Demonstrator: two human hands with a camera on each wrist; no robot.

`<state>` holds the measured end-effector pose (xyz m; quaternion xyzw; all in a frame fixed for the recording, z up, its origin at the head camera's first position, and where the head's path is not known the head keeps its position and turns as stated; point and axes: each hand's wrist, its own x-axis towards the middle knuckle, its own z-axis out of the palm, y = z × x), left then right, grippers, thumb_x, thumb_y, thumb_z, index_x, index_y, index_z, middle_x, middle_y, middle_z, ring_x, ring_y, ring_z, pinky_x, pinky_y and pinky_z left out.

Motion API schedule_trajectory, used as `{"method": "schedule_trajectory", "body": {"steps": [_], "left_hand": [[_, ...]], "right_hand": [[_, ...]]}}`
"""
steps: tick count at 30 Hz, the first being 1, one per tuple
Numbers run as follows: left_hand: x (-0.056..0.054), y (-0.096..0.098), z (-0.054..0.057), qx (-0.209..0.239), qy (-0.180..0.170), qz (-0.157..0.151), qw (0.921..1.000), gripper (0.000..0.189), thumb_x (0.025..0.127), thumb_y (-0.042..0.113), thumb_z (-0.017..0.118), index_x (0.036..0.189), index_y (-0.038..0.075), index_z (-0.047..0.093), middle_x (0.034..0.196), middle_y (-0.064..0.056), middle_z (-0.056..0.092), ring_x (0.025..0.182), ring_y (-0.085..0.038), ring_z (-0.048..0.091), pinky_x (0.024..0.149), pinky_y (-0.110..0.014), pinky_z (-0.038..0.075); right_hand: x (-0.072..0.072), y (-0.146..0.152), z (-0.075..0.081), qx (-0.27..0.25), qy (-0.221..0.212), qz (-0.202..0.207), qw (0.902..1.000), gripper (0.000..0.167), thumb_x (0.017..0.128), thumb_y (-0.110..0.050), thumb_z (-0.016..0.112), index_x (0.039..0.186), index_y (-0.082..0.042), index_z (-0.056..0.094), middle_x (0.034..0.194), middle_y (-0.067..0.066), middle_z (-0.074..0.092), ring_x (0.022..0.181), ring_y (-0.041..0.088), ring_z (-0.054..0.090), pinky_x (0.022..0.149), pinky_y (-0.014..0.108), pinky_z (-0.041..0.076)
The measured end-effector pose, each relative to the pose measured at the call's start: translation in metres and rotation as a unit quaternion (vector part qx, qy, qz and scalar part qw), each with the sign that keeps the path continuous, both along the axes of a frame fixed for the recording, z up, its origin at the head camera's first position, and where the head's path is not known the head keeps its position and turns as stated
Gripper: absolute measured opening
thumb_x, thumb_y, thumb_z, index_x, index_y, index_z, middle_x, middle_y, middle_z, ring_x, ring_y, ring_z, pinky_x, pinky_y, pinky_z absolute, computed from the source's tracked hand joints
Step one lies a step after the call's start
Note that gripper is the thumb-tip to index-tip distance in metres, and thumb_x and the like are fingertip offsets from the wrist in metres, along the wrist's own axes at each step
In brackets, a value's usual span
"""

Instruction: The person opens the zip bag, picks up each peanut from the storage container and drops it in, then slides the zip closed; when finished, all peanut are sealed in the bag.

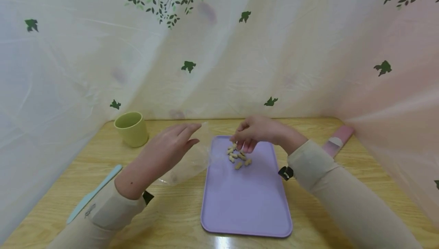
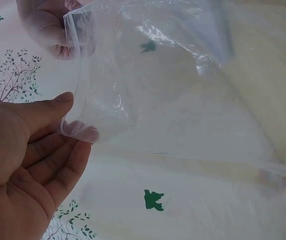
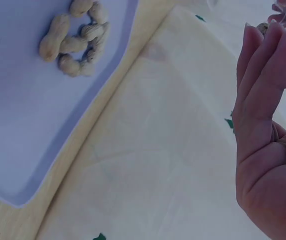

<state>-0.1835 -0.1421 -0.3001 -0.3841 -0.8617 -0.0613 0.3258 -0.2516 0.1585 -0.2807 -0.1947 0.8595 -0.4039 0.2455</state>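
A clear plastic zip bag [image 2: 173,110] hangs by its mouth from my left hand [image 1: 168,146], whose thumb and fingers pinch one corner of the edge. In the head view the bag drapes between that hand and the tray. My right hand [image 1: 257,133] is raised over the far end of the purple tray [image 1: 245,199]. Its fingertips pinch a peanut [image 3: 263,28], mostly hidden by the fingers, close to the bag's mouth. Several unshelled peanuts [image 3: 55,37] lie in a loose group on the tray below it.
A green cup [image 1: 132,129] stands at the back left. Nearer the front lies a light blue spatula-like tool [image 1: 94,193], partly behind my left sleeve. A pink strip-shaped item [image 1: 337,140] rests at the back right. Patterned curtain sheets [image 1: 219,51] enclose the table's back and sides.
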Motion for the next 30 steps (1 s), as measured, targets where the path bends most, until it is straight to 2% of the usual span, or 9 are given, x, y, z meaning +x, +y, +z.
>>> {"method": "schedule_trajectory", "body": {"steps": [10,18,25,30], "left_hand": [[-0.002,0.001,0.0,0.005,0.003,0.001,1.0,0.047,0.095,0.015,0.083,0.137,0.002,0.067,0.123,-0.014,0.078,0.106,-0.03,0.079,0.088,-0.043,0.068],[-0.003,0.001,0.0,0.006,0.007,-0.005,0.9999,0.047,0.094,0.015,0.083,0.136,0.002,0.067,0.123,-0.014,0.078,0.105,-0.03,0.079,0.088,-0.042,0.068],[-0.003,0.0,-0.001,0.008,0.011,-0.008,0.9999,0.046,0.094,0.014,0.083,0.135,0.001,0.067,0.123,-0.014,0.078,0.106,-0.03,0.079,0.089,-0.042,0.068],[-0.003,0.0,-0.001,0.009,0.013,-0.005,0.9999,0.046,0.094,0.014,0.083,0.136,0.002,0.067,0.122,-0.014,0.079,0.105,-0.03,0.079,0.088,-0.042,0.068]], "right_hand": [[0.007,-0.019,0.005,-0.016,0.005,0.004,0.9998,0.025,0.099,-0.032,0.076,0.099,-0.008,0.08,0.091,0.011,0.081,0.071,0.021,0.077,0.074,0.038,0.069],[0.009,-0.03,0.0,-0.028,0.003,0.0,0.9996,0.025,0.099,-0.032,0.078,0.098,-0.007,0.078,0.092,0.011,0.081,0.077,0.032,0.08,0.074,0.04,0.07],[0.013,-0.035,-0.001,-0.028,0.005,0.005,0.9996,0.025,0.098,-0.031,0.077,0.095,-0.006,0.078,0.088,0.01,0.081,0.07,0.025,0.078,0.072,0.039,0.069],[0.015,-0.035,-0.001,-0.026,0.003,0.003,0.9997,0.024,0.098,-0.03,0.078,0.096,-0.006,0.077,0.09,0.013,0.081,0.068,0.022,0.077,0.076,0.045,0.069]]}}
